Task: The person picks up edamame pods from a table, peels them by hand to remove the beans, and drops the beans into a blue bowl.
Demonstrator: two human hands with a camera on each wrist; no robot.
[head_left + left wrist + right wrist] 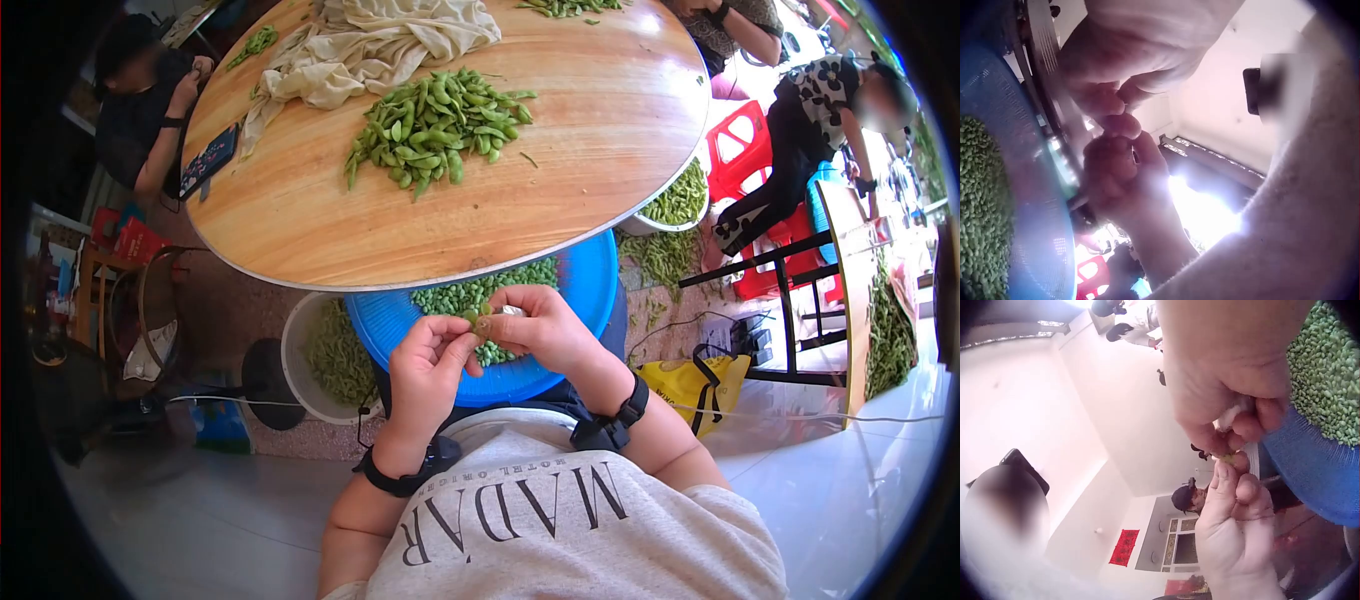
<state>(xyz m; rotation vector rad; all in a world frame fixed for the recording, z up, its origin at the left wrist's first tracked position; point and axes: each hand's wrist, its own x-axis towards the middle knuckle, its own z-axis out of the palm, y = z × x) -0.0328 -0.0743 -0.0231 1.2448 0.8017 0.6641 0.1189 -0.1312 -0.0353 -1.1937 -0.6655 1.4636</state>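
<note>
Both hands meet over a blue basket (590,300) of shelled green beans (480,288). Between their fingertips is a small green bean pod (474,316), seen again as a sliver of the pod (1229,458) in the right wrist view. My left hand (425,368) pinches it with thumb and fingers. From the other side, my right hand (550,332) pinches it too, thumb and index fingertip close together. A white scrap (1233,415) is tucked under the right hand's curled fingers; its kind does not show. In the left wrist view the fingers hide the pod.
A round wooden table (420,235) overhangs the basket, bearing a pod pile (435,130) and a crumpled cloth (380,50). White tubs of pods stand left (296,350) and right (640,224). A yellow bag (685,385) lies at right. Other people are around the table.
</note>
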